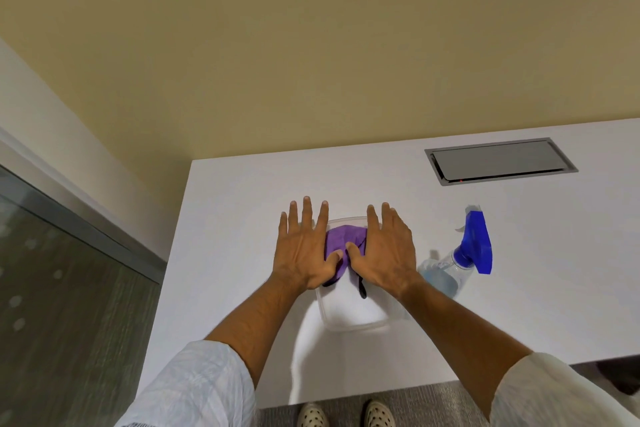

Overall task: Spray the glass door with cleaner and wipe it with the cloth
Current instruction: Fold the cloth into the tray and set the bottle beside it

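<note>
A purple cloth (341, 239) lies bunched in a clear plastic tub (349, 321) on a white table (242, 218). My left hand (304, 246) and my right hand (389, 250) hover flat over the tub with fingers spread, palms down, thumbs nearly touching above the cloth. Neither hand holds anything. A clear spray bottle (443, 274) with a blue trigger head (476, 241) lies on its side just right of my right hand. At the far left a glass panel (62, 305) with a grey frame stands beside the table.
A grey metal cable hatch (498, 160) is set flush in the table at the back right. A beige wall rises behind the table. The table's near edge (381, 390) meets grey carpet, where my two shoes show at the bottom.
</note>
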`<state>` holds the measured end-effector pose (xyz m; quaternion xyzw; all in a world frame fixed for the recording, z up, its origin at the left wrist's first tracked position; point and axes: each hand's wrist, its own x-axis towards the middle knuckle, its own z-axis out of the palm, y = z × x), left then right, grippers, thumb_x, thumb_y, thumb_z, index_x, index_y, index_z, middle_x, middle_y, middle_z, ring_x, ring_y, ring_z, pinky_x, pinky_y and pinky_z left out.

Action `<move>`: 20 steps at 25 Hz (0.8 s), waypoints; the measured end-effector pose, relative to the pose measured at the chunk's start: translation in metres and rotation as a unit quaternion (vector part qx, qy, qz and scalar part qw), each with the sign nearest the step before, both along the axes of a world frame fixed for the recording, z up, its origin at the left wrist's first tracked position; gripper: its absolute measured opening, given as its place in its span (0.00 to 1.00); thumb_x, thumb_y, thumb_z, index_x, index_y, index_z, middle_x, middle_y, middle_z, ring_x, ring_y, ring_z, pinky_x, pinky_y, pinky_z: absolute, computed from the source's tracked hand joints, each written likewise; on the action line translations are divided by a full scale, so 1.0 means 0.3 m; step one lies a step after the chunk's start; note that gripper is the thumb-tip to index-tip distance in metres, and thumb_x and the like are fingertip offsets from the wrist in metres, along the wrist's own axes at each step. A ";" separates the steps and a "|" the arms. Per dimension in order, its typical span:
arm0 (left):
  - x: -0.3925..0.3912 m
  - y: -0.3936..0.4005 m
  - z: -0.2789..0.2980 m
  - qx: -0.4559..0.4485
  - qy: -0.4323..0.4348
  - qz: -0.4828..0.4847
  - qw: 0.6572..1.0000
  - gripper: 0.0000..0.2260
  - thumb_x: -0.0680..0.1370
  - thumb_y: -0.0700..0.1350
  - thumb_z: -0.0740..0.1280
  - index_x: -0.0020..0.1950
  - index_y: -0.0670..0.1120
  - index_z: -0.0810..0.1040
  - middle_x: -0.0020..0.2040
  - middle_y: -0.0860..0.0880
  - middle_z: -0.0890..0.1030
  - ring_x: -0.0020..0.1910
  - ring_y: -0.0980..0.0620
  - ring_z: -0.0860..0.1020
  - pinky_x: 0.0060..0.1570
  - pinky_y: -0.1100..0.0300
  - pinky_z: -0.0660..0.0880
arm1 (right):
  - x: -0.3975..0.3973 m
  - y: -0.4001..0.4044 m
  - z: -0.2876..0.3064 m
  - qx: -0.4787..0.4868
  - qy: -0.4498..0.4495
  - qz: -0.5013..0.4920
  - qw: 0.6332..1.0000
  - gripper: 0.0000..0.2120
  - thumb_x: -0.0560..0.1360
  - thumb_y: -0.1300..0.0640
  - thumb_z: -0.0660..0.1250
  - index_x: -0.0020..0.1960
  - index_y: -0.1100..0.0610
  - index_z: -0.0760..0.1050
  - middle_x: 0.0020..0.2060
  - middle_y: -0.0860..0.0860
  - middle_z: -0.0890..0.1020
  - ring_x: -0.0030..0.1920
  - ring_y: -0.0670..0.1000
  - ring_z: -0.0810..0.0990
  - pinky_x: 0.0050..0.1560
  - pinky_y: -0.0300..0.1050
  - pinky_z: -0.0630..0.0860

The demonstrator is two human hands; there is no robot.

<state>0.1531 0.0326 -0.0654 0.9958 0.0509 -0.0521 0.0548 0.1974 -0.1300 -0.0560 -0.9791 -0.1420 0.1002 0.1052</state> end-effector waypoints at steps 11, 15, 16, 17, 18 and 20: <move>-0.068 -0.018 -0.011 0.008 -0.005 -0.054 0.998 0.41 0.74 0.70 0.46 0.78 0.50 0.35 0.79 0.39 0.39 0.78 0.37 0.39 0.75 0.43 0.39 | -0.153 -0.044 0.025 0.019 -0.036 -0.006 0.999 0.40 0.79 0.35 0.51 0.79 0.55 0.38 0.79 0.58 0.41 0.79 0.58 0.41 0.78 0.55 0.40; -0.090 -0.061 -0.014 -0.005 -0.014 -0.078 0.997 0.39 0.76 0.67 0.51 0.79 0.50 0.37 0.80 0.39 0.42 0.78 0.37 0.42 0.75 0.45 0.40 | -0.219 -0.086 0.021 0.044 -0.055 -0.005 0.998 0.39 0.79 0.37 0.53 0.80 0.56 0.42 0.79 0.59 0.46 0.79 0.59 0.45 0.77 0.55 0.43; -0.095 -0.076 -0.014 -0.009 -0.016 -0.083 0.996 0.39 0.76 0.66 0.52 0.79 0.50 0.38 0.80 0.39 0.43 0.78 0.38 0.42 0.75 0.46 0.40 | -0.238 -0.101 0.017 0.048 -0.061 -0.003 0.997 0.39 0.79 0.37 0.54 0.80 0.56 0.42 0.79 0.59 0.47 0.79 0.59 0.46 0.77 0.55 0.43; -0.100 -0.089 -0.013 -0.011 -0.015 -0.088 0.996 0.39 0.76 0.66 0.52 0.79 0.50 0.38 0.80 0.40 0.43 0.78 0.38 0.43 0.75 0.46 0.41 | -0.257 -0.114 0.015 0.054 -0.066 -0.001 0.996 0.38 0.79 0.38 0.54 0.80 0.56 0.43 0.79 0.59 0.48 0.79 0.59 0.47 0.77 0.54 0.42; -0.108 -0.108 -0.011 -0.013 -0.014 -0.090 0.996 0.39 0.77 0.65 0.53 0.79 0.50 0.39 0.80 0.40 0.44 0.79 0.39 0.44 0.75 0.46 0.41 | -0.277 -0.130 0.012 0.062 -0.071 0.005 0.996 0.38 0.79 0.39 0.55 0.80 0.56 0.44 0.79 0.58 0.49 0.79 0.58 0.48 0.76 0.53 0.41; -0.128 -0.142 -0.004 -0.019 -0.014 -0.088 0.996 0.38 0.77 0.64 0.53 0.79 0.49 0.40 0.80 0.40 0.45 0.79 0.40 0.45 0.76 0.47 0.43 | -0.315 -0.159 0.017 0.086 -0.084 0.018 0.993 0.37 0.79 0.41 0.58 0.80 0.56 0.48 0.79 0.58 0.53 0.79 0.58 0.51 0.74 0.51 0.41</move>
